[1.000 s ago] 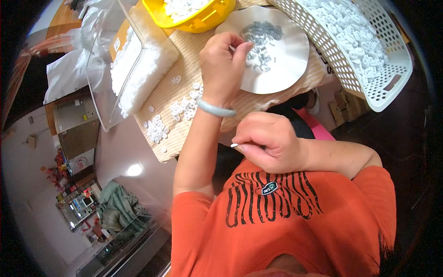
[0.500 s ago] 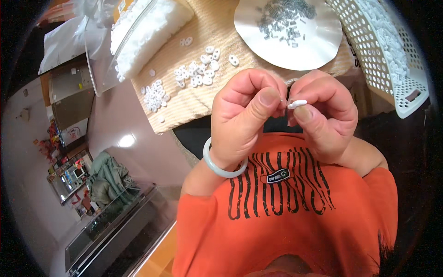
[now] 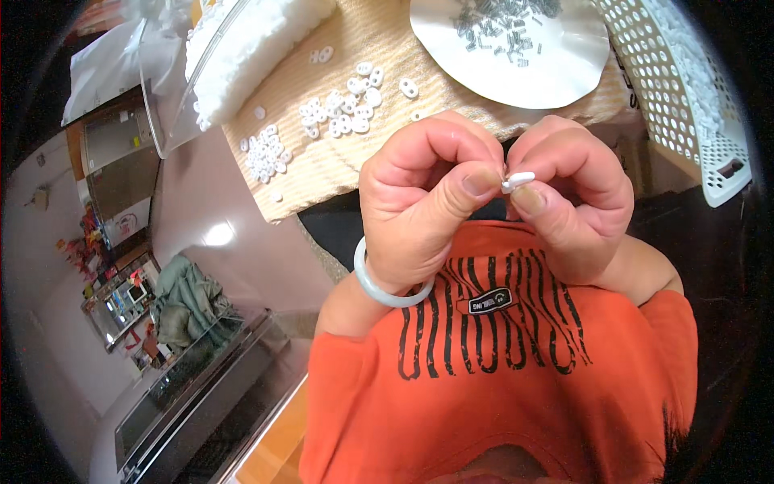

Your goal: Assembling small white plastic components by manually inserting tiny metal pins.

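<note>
Both my hands are raised together above my lap, fingertips meeting. Between thumb and forefinger, my right hand (image 3: 576, 189) pinches a small white oval plastic piece (image 3: 521, 179), seen nearly edge-on. Its left end meets the tips of my left hand (image 3: 431, 185), which is closed in a pinch; whatever those fingers hold is too small and hidden to name. Beyond my left hand, several white oval pieces with two holes (image 3: 343, 109) lie on a striped cloth (image 3: 278, 181). A smaller heap of white pieces (image 3: 264, 153) lies left of them.
A pale round plate (image 3: 548, 85) at the far side bears many small grey spring-like pieces (image 3: 500, 32). To its right stands a perforated white basket (image 3: 657, 89) of white pieces. A clear container (image 3: 153, 121) with a white heap (image 3: 234, 73) stands at the far left.
My fingertips have come closer together, and the left fingers now touch the end of the white piece. The background has shifted slightly with my head.
</note>
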Motion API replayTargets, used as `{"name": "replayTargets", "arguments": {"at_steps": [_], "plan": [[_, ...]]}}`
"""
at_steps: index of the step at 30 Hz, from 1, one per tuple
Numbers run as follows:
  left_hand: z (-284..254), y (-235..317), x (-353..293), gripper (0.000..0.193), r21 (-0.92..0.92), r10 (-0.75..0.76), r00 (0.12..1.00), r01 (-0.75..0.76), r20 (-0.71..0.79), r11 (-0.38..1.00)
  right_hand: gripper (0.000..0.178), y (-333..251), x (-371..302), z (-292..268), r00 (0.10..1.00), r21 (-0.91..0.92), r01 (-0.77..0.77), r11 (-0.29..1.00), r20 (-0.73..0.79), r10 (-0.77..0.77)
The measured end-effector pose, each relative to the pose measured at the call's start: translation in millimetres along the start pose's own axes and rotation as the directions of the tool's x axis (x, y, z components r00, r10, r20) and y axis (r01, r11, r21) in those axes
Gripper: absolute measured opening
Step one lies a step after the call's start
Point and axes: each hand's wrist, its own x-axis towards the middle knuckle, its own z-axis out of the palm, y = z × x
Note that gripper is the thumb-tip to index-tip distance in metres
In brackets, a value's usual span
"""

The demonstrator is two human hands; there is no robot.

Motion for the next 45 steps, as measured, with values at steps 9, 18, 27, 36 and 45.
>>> {"name": "replayTargets", "arguments": {"at_steps": [9, 18, 27, 36, 45], "plan": [[-9, 8, 3, 0.014, 0.477, 0.239, 0.964, -0.264, 0.113, 0.838, 0.006, -1, 4, -7, 0.99, -0.203, 0.111, 0.973, 0.105, -0.091], [-8, 14, 1, 0.013, 0.505, 0.259, 0.942, -0.332, 0.211, 0.796, 0.007, -10, 8, -10, 0.972, -0.255, 0.136, 0.957, 0.223, -0.079], [-7, 3, -7, 0.013, 0.468, 0.263, 0.963, -0.262, 0.064, 0.844, 0.005, -7, 2, -1, 0.979, 0.038, -0.175, 0.984, 0.11, 0.17], [-11, -5, -9, 0.016, 0.516, 0.414, 0.897, -0.429, 0.151, 0.742, 0.001, -4, 4, -2, 0.985, -0.063, -0.03, 0.998, 0.165, 0.04], [-13, -3, -3, 0.016, 0.665, 0.475, 0.829, -0.534, 0.294, 0.521, 0.003, -3, 7, -5, 0.98, -0.172, 0.063, 0.983, 0.199, -0.028]]}}
